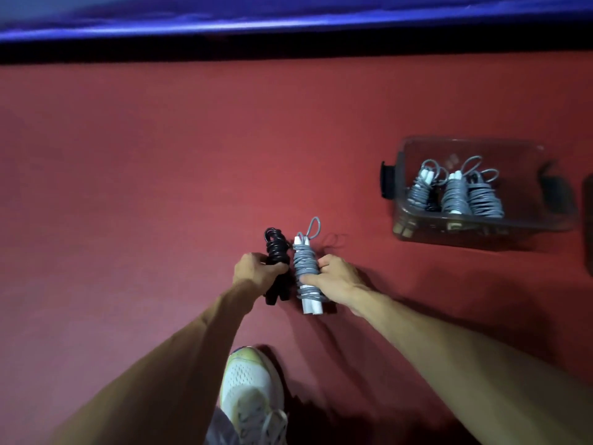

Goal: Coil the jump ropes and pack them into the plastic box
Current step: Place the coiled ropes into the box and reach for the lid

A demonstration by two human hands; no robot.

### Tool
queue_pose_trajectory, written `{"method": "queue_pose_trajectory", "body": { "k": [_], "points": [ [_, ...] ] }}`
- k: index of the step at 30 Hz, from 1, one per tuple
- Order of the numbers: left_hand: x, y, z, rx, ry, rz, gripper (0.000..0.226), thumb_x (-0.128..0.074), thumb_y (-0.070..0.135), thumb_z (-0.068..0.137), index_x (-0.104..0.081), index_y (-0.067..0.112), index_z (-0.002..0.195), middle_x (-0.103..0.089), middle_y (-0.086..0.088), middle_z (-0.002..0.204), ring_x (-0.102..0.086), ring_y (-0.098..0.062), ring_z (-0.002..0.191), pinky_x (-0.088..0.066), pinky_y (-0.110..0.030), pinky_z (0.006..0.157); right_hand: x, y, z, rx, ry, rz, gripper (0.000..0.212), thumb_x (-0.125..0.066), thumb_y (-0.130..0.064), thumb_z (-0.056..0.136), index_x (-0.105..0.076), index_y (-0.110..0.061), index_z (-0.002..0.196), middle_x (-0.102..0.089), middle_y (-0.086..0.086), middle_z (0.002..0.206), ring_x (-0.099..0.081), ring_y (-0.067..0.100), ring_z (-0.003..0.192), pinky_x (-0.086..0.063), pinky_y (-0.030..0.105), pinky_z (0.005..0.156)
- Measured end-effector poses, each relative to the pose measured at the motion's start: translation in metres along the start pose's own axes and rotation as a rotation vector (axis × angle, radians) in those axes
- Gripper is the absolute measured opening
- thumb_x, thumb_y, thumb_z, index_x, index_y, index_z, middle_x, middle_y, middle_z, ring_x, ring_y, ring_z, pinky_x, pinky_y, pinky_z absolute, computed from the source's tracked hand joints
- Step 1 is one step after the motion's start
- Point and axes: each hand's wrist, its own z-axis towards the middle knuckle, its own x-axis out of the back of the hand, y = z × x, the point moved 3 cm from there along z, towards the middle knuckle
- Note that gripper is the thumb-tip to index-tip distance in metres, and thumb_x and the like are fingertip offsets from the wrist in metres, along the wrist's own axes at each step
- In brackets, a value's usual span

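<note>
Head view, looking straight down at the red floor [160, 187], and both arms are out in front of the person. The left hand [253, 268] is clenched round a black jump rope [275, 248], its cord wound tight about the paired black handles, whose ends poke out below the fist. Right next to it, the right hand [337, 277] grasps a grey jump rope [303, 268], fingers curled over the grey coils, thumb on the near side. White handles show above and below the winding, and a loop of grey cord sticks up at the far end. The two bundles stand side by side, almost touching, both low over the floor; whether they rest on it cannot be told.

Off to the right and further from the person sits the clear plastic box [481, 234], lid off, with a black latch [386, 181] on its left end. Inside, three coiled grey ropes [454, 194] lean side by side, loops sticking up, and something dark shows low between the first two.

At the bottom edge, a white shoe [250, 380] with a yellowish toe is planted on the floor between the forearms. Along the top runs blue padding [288, 20] above a dark band.
</note>
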Motion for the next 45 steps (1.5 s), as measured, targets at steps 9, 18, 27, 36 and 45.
{"method": "queue_pose_trajectory", "body": {
  "k": [9,18,27,36,45],
  "points": [
    [-0.036,0.127,-0.071,-0.133,-0.176,-0.218,0.019,-0.068,0.015,0.086,-0.072,0.0,0.098,-0.067,-0.01,0.081,-0.061,-0.018,0.065,-0.057,-0.034,0.071,0.162,0.012,-0.074,0.106,0.251,0.084,0.024,-0.079,-0.027,0.072,-0.069,-0.015,0.091,-0.074,0.001,0.088,-0.069,0.021,0.089,-0.053,0.039,0.087],
    [-0.11,0.247,-0.096,-0.32,-0.224,-0.182,0.03,-0.071,0.028,0.072,-0.074,0.004,0.089,-0.073,-0.011,0.081,-0.065,-0.023,0.07,-0.059,-0.051,0.079,0.292,0.054,-0.069,0.079,0.529,0.214,0.038,-0.078,-0.036,0.072,-0.066,-0.026,0.107,-0.071,-0.001,0.1,-0.064,0.018,0.096,-0.05,0.03,0.085],
    [-0.182,0.292,-0.021,-0.368,-0.239,-0.133,0.026,-0.075,0.032,0.083,-0.074,0.01,0.096,-0.075,-0.005,0.091,-0.072,-0.021,0.088,-0.058,-0.038,0.086,0.332,0.099,-0.002,0.032,0.595,0.242,0.037,-0.076,-0.042,0.076,-0.065,-0.024,0.106,-0.071,-0.005,0.09,-0.067,0.016,0.09,-0.052,0.03,0.081],
    [-0.207,0.286,0.008,-0.4,-0.289,0.156,0.028,-0.065,0.026,0.092,-0.068,0.008,0.114,-0.07,-0.016,0.102,-0.067,-0.031,0.095,-0.055,-0.038,0.088,0.332,0.108,0.022,-0.025,0.497,0.211,0.017,-0.064,-0.007,0.086,-0.073,-0.013,0.099,-0.068,-0.001,0.081,-0.068,0.016,0.073,-0.061,0.033,0.07],
    [-0.199,0.31,-0.044,-0.542,-0.123,0.152,0.027,-0.052,0.007,0.089,-0.07,0.015,0.107,-0.066,0.0,0.091,-0.06,-0.02,0.092,-0.045,-0.023,0.082,0.336,0.108,-0.009,0.106,0.588,0.195,0.02,-0.057,-0.006,0.089,-0.069,-0.023,0.086,-0.069,0.0,0.079,-0.066,0.011,0.061,-0.06,0.031,0.06]
  ]
}}
